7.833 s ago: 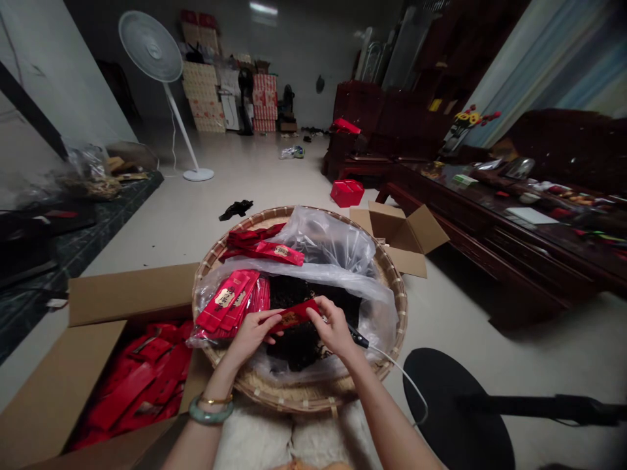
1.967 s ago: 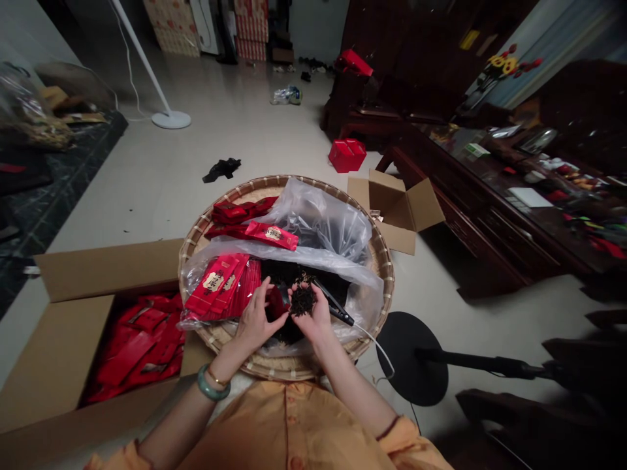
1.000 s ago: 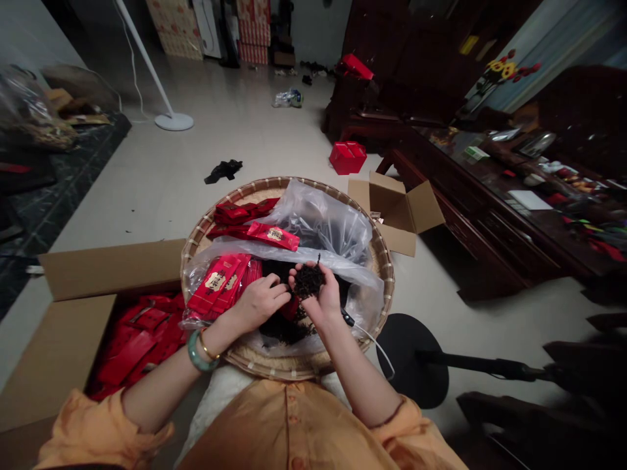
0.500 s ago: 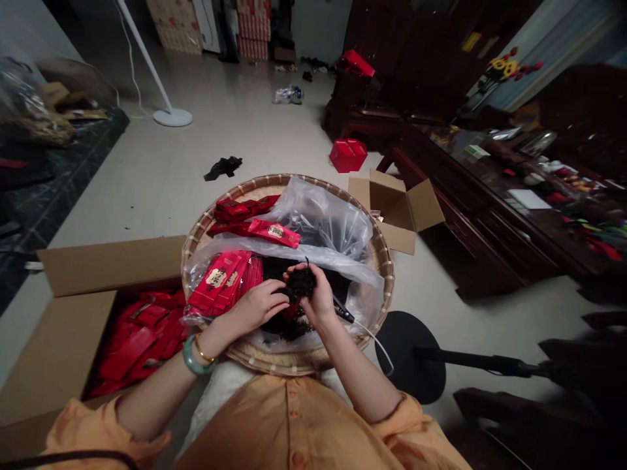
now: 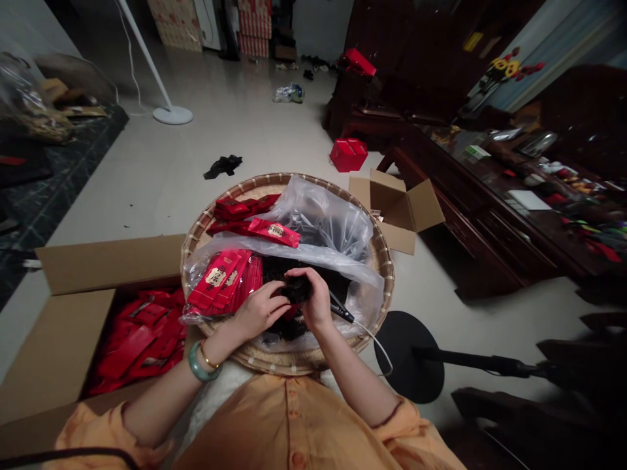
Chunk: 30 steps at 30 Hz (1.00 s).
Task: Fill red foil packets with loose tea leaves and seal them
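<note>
My right hand (image 5: pixel 314 299) is curled around a clump of dark loose tea leaves (image 5: pixel 297 288), over the pile of tea in the clear plastic bag (image 5: pixel 323 228). Beside it, my left hand (image 5: pixel 258 309) pinches a small red packet (image 5: pixel 292 311), mostly hidden under the fingers and the tea. Both hands work above the round woven basket tray (image 5: pixel 206 225) on my lap. A bundle of red packets (image 5: pixel 220 281) lies in plastic just left of my left hand. More red packets (image 5: pixel 264 228) rest at the tray's far side.
A cardboard box (image 5: pixel 63 326) full of red packets (image 5: pixel 137 339) stands at my left. A small open carton (image 5: pixel 396 209) sits behind the tray on the right, a red box (image 5: pixel 347 155) further back. A black stand base (image 5: pixel 409 356) and a cabled tool (image 5: pixel 340 311) lie at my right.
My right hand lifted a handful of tea palm up, then turned over and closed on it, lowering toward the red packet that my left hand holds.
</note>
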Each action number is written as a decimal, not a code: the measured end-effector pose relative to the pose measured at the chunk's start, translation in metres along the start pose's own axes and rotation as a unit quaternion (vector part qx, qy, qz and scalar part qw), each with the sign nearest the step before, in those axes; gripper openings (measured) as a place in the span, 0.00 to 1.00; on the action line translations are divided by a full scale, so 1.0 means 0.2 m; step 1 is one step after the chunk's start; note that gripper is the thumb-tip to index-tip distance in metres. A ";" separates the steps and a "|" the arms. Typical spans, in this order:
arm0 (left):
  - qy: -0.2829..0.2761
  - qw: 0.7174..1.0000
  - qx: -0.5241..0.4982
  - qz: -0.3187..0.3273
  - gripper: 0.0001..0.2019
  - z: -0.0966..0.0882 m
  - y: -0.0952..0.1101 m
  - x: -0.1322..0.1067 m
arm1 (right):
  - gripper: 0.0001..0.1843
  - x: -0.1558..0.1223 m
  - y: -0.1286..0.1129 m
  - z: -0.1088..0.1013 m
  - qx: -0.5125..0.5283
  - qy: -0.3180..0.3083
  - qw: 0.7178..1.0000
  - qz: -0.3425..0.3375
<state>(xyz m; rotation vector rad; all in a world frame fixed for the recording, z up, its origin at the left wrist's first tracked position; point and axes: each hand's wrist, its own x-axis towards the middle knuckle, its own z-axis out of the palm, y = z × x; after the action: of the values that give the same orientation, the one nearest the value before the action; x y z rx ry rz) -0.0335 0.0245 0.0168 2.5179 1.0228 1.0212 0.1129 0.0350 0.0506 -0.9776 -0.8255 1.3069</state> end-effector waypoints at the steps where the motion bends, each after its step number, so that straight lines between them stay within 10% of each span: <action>1: 0.003 1.000 0.006 -0.003 0.06 0.00 0.00 0.00 | 0.16 0.00 0.00 0.00 -0.003 0.002 1.000 -0.003; 10: 0.031 0.995 0.073 0.056 0.06 -0.01 0.00 -0.01 | 0.14 0.00 0.01 0.01 0.037 0.010 0.999 0.008; 19: -0.054 0.996 0.048 0.055 0.07 -0.05 0.02 0.03 | 0.13 -0.05 0.03 0.00 0.005 -0.016 1.000 -0.013; 30: -0.075 0.995 0.048 0.036 0.07 -0.09 0.03 0.02 | 0.18 -0.12 -0.10 -0.09 -0.218 -0.220 0.947 -0.079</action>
<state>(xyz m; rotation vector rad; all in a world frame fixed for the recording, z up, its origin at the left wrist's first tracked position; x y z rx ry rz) -0.0398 0.0219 0.0346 2.6798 0.9662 0.8034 0.1344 0.0094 0.0639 -0.9428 -1.5567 1.2443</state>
